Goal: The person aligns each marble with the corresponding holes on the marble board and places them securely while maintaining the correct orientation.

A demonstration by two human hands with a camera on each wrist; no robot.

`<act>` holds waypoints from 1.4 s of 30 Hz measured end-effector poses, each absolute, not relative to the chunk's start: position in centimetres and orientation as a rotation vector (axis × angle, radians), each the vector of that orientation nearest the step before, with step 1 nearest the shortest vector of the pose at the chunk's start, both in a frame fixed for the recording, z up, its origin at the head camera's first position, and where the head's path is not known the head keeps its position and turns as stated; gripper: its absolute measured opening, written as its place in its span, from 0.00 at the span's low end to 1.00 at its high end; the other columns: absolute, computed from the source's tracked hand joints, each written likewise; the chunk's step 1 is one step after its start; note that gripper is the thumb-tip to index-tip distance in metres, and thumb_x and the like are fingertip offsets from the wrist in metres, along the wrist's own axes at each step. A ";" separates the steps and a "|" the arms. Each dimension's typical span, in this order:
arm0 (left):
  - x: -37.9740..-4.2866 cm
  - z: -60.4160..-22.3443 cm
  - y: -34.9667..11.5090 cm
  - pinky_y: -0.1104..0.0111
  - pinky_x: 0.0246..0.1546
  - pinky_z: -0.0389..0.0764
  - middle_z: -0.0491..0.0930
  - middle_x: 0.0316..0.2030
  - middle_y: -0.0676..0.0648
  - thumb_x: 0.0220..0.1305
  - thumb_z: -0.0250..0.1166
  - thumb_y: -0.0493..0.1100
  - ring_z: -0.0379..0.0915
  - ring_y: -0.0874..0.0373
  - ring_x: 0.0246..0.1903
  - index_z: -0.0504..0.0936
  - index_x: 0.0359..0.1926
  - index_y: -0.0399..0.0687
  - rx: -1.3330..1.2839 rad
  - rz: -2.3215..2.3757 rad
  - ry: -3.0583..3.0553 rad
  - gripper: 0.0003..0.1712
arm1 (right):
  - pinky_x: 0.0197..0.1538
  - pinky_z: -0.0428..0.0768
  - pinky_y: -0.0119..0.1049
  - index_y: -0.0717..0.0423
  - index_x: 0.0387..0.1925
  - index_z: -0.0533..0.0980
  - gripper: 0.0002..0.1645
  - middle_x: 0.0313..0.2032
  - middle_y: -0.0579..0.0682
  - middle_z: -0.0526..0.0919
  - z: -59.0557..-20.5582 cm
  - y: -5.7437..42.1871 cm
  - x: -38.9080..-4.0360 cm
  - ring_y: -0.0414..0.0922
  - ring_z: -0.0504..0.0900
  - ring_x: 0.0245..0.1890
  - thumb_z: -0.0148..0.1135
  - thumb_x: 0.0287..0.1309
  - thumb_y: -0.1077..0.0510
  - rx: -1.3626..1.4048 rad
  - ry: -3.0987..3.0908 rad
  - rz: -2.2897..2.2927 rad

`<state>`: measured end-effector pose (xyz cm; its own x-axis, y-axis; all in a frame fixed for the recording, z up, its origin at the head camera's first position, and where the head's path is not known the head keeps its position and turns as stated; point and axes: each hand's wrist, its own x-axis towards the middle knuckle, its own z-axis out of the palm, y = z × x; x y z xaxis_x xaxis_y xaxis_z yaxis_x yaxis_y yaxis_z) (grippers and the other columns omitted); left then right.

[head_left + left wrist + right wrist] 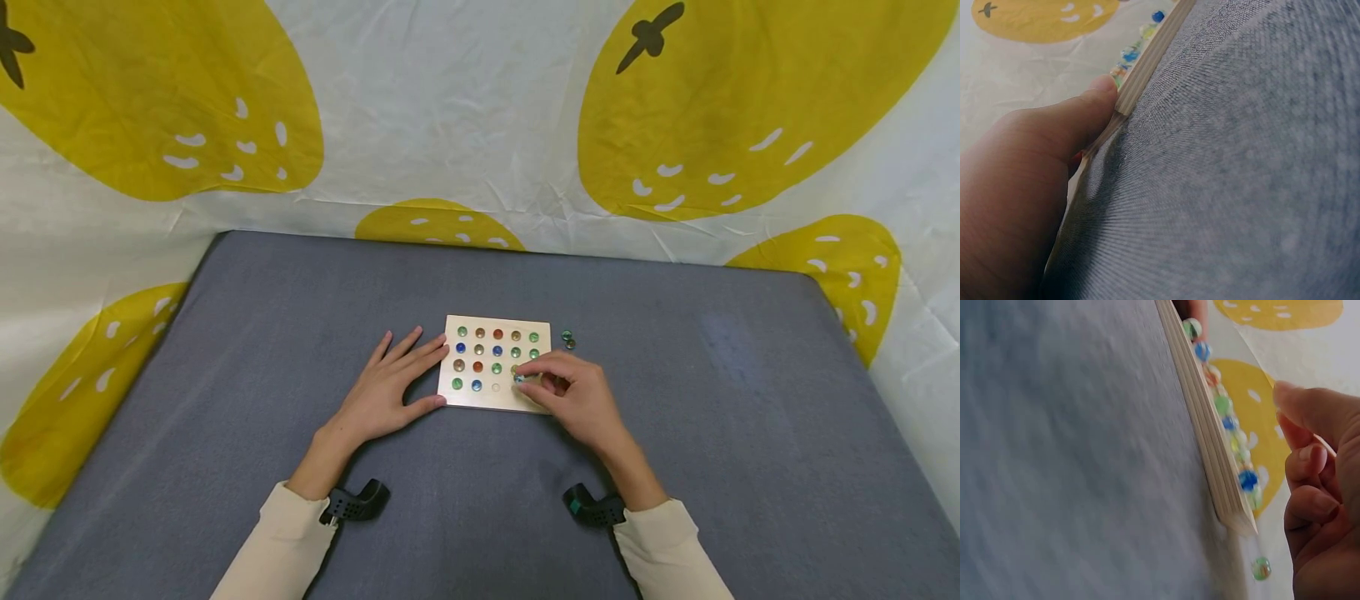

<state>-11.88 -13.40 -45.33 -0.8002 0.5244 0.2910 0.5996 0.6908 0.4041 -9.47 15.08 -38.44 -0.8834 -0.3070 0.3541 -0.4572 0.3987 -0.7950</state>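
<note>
A pale wooden board [505, 400] lies on the grey cloth, its round hollows holding rows of coloured glass marbles. My left hand [386, 392] rests at the board's left edge, fingers spread and straight, with the thumb [1094, 103] touching the near corner. Above the near right part of the board, my right hand [573, 398] pinches a bluish marble [518, 379] between thumb and forefinger. In the right wrist view, the thumb [1310, 409] hides that pinch, while the other fingers are curled. A bare hollow [496, 387] shows in the near row.
Two loose greenish marbles [568, 340] lie on the cloth just off the board's right edge. A grey cloth [712, 467] covers the table. Behind it hangs a white sheet [450, 108] with yellow fruit prints. Each wrist wears a black camera [360, 502].
</note>
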 end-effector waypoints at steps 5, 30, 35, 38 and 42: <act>-11.9 -45.5 -13.5 0.48 0.69 0.38 0.60 0.70 0.52 0.62 0.60 0.64 0.47 0.47 0.71 0.64 0.71 0.53 -0.926 -0.734 -2.745 0.41 | 0.21 0.66 0.30 0.64 0.34 0.84 0.10 0.28 0.54 0.80 -39.0 14.4 -9.3 0.45 0.68 0.19 0.71 0.46 0.73 0.697 -2.444 1.499; -12.0 -45.8 -13.4 0.48 0.69 0.38 0.61 0.69 0.52 0.60 0.64 0.61 0.47 0.47 0.71 0.64 0.71 0.54 -0.921 -0.709 -2.740 0.41 | 0.19 0.66 0.26 0.59 0.33 0.85 0.11 0.29 0.50 0.82 -42.9 13.2 -9.8 0.40 0.69 0.17 0.73 0.44 0.72 0.706 -2.331 1.453; -12.1 -45.7 -13.5 0.48 0.69 0.38 0.61 0.70 0.53 0.60 0.64 0.61 0.47 0.48 0.71 0.64 0.71 0.55 -0.917 -0.703 -2.750 0.41 | 0.20 0.66 0.24 0.51 0.35 0.86 0.11 0.33 0.43 0.83 -44.5 13.5 -10.3 0.36 0.69 0.19 0.74 0.47 0.66 0.676 -2.388 1.438; -12.1 -45.7 -13.4 0.49 0.69 0.38 0.61 0.70 0.53 0.60 0.64 0.62 0.47 0.48 0.71 0.64 0.71 0.55 -0.915 -0.705 -2.752 0.41 | 0.20 0.67 0.25 0.50 0.35 0.86 0.11 0.34 0.41 0.83 -44.8 13.6 -10.4 0.36 0.69 0.19 0.74 0.48 0.64 0.685 -2.393 1.433; -12.1 -45.6 -13.4 0.48 0.69 0.38 0.61 0.70 0.53 0.60 0.64 0.61 0.47 0.48 0.71 0.64 0.71 0.54 -0.916 -0.712 -2.750 0.41 | 0.20 0.67 0.25 0.52 0.35 0.86 0.11 0.34 0.42 0.83 -44.8 13.5 -10.4 0.36 0.69 0.19 0.74 0.48 0.65 0.704 -2.397 1.409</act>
